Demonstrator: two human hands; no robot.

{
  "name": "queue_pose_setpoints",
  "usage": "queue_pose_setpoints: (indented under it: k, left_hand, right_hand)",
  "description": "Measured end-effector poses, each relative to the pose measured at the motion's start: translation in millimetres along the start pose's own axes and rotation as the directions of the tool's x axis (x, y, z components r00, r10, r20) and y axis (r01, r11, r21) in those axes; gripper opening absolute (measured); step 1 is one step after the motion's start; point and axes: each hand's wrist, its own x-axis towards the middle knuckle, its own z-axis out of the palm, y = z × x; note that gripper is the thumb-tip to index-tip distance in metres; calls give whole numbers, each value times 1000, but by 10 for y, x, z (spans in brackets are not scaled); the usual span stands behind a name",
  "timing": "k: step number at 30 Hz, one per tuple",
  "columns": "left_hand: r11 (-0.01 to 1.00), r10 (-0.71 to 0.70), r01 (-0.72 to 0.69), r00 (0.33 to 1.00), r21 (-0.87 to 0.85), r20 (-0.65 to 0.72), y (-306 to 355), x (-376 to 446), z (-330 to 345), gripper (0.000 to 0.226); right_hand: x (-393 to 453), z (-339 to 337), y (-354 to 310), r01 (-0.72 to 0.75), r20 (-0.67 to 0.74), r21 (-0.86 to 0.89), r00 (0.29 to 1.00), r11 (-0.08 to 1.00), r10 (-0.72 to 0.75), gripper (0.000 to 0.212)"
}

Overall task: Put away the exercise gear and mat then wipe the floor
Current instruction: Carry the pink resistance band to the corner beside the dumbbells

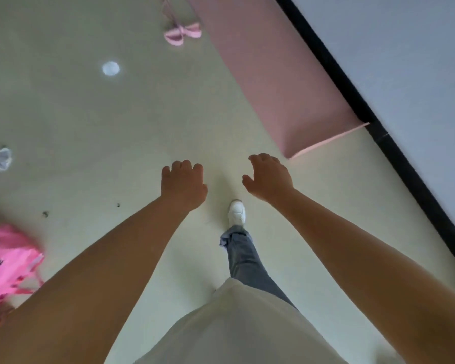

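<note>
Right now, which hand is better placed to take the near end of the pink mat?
The right hand, probably. It hangs open just short of the near corner of the mat, which lies flat along the wall. The left hand is also free but farther from that end.

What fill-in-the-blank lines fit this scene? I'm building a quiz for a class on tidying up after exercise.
1. The mat lying along the wall is ____ in colour.
2. Both the left hand and the right hand hold ____.
3. The shoe stepping forward between the arms is ____.
4. The bag on the floor lies on the person's ____ side.

Missing words: pink; nothing; white; left
</note>
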Motion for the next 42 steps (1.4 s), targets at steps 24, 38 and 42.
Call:
queue_pose_setpoints:
  k: [24,38,42]
  left_hand:
    - [969,-186,198,979,-147,88,-2803,5227,-2722,45]
    - [988,-28,53,985,-145,168,-4050,8558,-4304,52]
    - [981,-8,44,982,-191,188,-4364,9489,-4792,53]
  right_hand:
    - [6251,-2399,-1907,141,182,-170,977,975,-109,48]
    - [9488,-3493,-2441,28,199,-69,980,997,-14,51]
    - [10415,-3850,-2596,-31,225,-20,974,999,35,49]
